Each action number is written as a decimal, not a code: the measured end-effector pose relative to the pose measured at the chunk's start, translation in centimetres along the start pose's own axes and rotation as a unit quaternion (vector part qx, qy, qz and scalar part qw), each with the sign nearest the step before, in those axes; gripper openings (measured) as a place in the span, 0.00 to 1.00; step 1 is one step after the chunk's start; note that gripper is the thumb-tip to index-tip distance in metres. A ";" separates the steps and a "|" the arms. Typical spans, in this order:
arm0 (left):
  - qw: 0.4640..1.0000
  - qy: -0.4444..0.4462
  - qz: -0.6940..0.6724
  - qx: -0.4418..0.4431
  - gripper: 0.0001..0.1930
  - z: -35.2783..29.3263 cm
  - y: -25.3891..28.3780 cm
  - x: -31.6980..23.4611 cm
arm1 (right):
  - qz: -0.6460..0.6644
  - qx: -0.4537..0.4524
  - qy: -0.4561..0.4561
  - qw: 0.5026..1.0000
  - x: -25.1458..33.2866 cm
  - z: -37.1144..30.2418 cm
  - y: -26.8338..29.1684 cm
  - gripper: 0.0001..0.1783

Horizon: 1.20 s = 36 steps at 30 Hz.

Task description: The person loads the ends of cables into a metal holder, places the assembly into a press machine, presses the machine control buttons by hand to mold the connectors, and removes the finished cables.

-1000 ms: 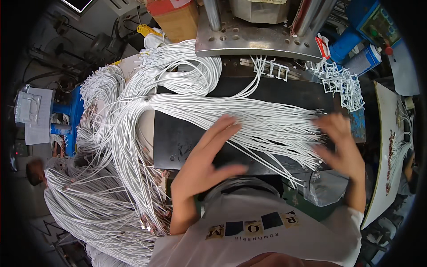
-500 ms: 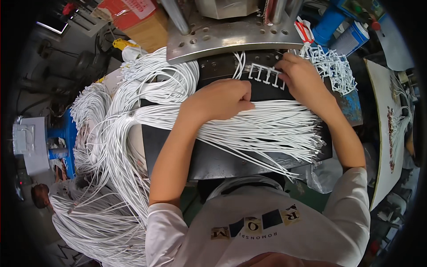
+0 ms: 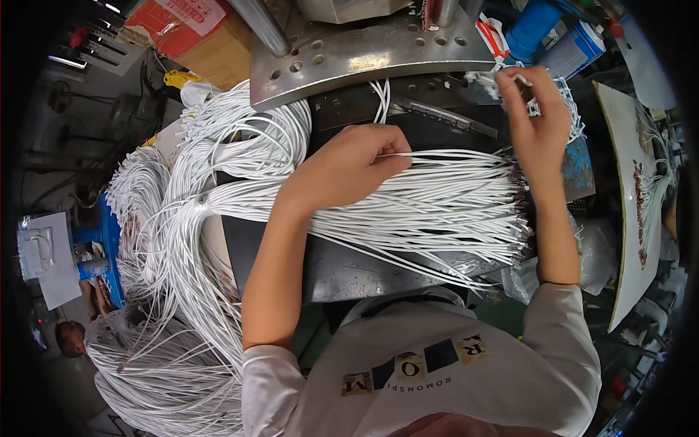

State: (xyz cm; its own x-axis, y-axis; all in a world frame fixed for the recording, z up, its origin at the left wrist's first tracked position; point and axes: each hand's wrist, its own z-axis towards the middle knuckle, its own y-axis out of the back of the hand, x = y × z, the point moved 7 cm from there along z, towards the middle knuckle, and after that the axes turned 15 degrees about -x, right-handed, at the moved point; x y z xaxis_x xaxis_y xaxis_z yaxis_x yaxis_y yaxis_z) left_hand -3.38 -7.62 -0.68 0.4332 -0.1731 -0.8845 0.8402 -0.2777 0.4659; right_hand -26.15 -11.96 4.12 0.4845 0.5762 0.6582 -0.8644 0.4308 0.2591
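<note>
My left hand lies over a thick bundle of white cables, its thumb and fingers pinched at the bundle's top edge around a white cable. The cables run to the right and end in small metal-looking tips. My right hand is raised beside a heap of white plastic frames, thumb and fingers apart. Something white and blurred shows between its fingertips; whether they touch it I cannot make out. Between the hands, a narrow metal mould strip lies on the dark plate below the press.
A thick steel press plate with posts overhangs the far side. More white cables are coiled at the left and hang down. A cardboard box stands far left, a blue can far right. A pale board rises at the right.
My right hand has moved right and away from the mould strip to the heap. The white comb-like frame it was touching has left the strip. My left hand has stayed near the bundle.
</note>
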 end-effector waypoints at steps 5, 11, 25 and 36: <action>1.000 0.025 0.011 -0.001 0.09 0.2 -2.2 -1.5 | -0.224 -0.040 0.151 0.962 -0.3 1.1 1.1 0.11; 0.971 0.067 -0.209 0.098 0.10 -0.6 -3.2 -2.0 | -0.068 0.057 -0.136 0.987 -4.9 0.5 1.1 0.13; 0.873 0.227 -0.417 0.111 0.13 -0.9 -9.8 -2.5 | 0.186 0.286 -0.286 0.896 -3.7 -2.1 -2.4 0.24; 0.844 0.267 -0.465 -0.024 0.09 0.5 -6.2 0.8 | 0.255 0.317 -0.237 0.882 0.7 -4.3 -3.9 0.27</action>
State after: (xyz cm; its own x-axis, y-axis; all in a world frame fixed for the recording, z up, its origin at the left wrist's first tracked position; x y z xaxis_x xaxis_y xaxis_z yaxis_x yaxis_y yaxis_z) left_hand -8.38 -6.53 -4.21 -0.3469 0.5525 -0.7579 0.9039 -0.0187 -0.4273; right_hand -21.86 -10.25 0.48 0.0305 0.1624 0.9863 -0.9282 -0.3614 0.0882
